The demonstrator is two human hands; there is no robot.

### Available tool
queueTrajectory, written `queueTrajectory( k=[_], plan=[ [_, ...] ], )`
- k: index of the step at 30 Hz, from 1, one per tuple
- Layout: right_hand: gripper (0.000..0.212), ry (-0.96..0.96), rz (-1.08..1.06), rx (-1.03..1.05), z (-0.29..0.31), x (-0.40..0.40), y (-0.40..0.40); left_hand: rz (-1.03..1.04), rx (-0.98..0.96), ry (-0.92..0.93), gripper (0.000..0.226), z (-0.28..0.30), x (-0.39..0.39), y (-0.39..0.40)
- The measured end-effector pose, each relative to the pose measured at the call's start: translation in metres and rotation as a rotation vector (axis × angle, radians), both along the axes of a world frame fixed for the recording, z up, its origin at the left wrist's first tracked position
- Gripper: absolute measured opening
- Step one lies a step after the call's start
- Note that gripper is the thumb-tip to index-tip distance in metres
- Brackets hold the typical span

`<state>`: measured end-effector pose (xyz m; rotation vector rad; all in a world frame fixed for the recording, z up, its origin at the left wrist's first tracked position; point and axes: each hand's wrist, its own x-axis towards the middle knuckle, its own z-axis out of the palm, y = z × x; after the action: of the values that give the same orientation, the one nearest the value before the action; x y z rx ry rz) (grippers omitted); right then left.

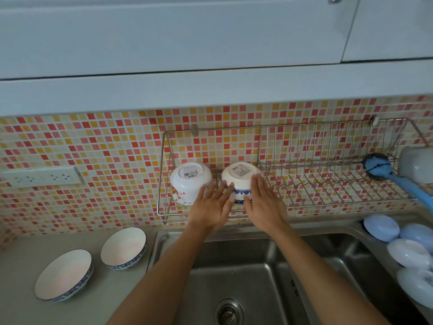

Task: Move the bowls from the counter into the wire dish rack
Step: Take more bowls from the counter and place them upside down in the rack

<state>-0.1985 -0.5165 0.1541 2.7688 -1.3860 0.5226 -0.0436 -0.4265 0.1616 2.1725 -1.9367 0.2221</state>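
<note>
Both hands press flat, fingers spread, on the blue-patterned bowl [239,184] in the wire rack [328,184] — left hand [210,205], right hand [263,202] — with another bowl [189,181] just left and two bowls [123,247] on the desk [18,266] below-left.

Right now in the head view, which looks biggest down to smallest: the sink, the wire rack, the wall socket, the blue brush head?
1. wire rack, though the sink rivals it, runs out of frame and sits nearer: unsure.
2. wall socket
3. blue brush head
</note>
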Motion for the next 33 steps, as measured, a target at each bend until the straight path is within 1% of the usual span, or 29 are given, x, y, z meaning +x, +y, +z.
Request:
queueTrajectory(
  k=[2,3,5,7,9,12,15,20,21,22,23,24,26,27,28,30,33],
  plan=[
    [0.073,0.024,-0.010,0.034,0.003,0.001,-0.001,0.017,-0.028,-0.011,0.065,0.000,0.000,-0.001],
    [0.074,0.035,-0.015,0.048,0.004,0.001,0.000,0.041,-0.057,0.017,0.066,-0.001,0.001,-0.001],
    [0.074,0.047,-0.023,0.066,0.008,0.000,0.001,0.141,-0.136,0.135,0.067,-0.002,0.005,0.002],
    [0.074,0.036,-0.020,0.049,0.009,-0.001,0.004,0.265,-0.181,0.211,0.069,-0.004,0.014,0.006],
    [0.073,0.013,-0.005,-0.004,0.007,-0.003,0.006,0.324,-0.180,0.216,0.070,-0.007,0.024,0.012],
    [0.069,0.027,0.025,-0.066,0.004,-0.006,0.008,0.310,-0.180,0.219,0.070,-0.010,0.030,0.020],
    [0.066,0.068,0.025,-0.067,0.004,-0.006,0.004,0.294,-0.156,0.172,0.066,-0.011,0.032,0.024],
    [0.069,0.136,0.010,0.030,0.010,-0.007,-0.001,0.260,-0.097,0.212,0.064,-0.004,0.032,0.026],
    [0.071,0.109,-0.008,0.036,0.010,-0.007,-0.003,0.233,-0.101,0.237,0.064,-0.002,0.031,0.030],
    [0.072,0.038,-0.026,0.027,0.010,-0.008,-0.001,0.205,-0.121,0.264,0.063,0.001,0.031,0.038],
    [0.071,-0.085,-0.044,0.017,0.009,-0.006,0.005,0.178,-0.157,0.287,0.062,0.003,0.033,0.049],
    [0.068,-0.247,-0.044,0.007,0.007,-0.002,0.018,0.157,-0.207,0.307,0.061,0.005,0.036,0.064],
    [0.056,-0.580,0.025,-0.004,0.001,0.015,0.059,0.141,-0.321,0.352,0.056,0.005,0.048,0.103],
    [0.050,-0.681,0.085,-0.014,-0.003,0.027,0.082,0.156,-0.366,0.384,0.053,0.003,0.056,0.124],
    [0.046,-0.743,0.146,-0.008,-0.008,0.041,0.106,0.192,-0.394,0.421,0.052,-0.002,0.067,0.145],
    [0.039,-0.810,0.264,0.074,-0.016,0.076,0.153,0.313,-0.408,0.495,0.051,-0.021,0.097,0.186],
    [0.036,-0.814,0.378,0.314,-0.037,0.143,0.214,0.535,-0.417,0.562,0.047,-0.056,0.158,0.242]
  ],
)
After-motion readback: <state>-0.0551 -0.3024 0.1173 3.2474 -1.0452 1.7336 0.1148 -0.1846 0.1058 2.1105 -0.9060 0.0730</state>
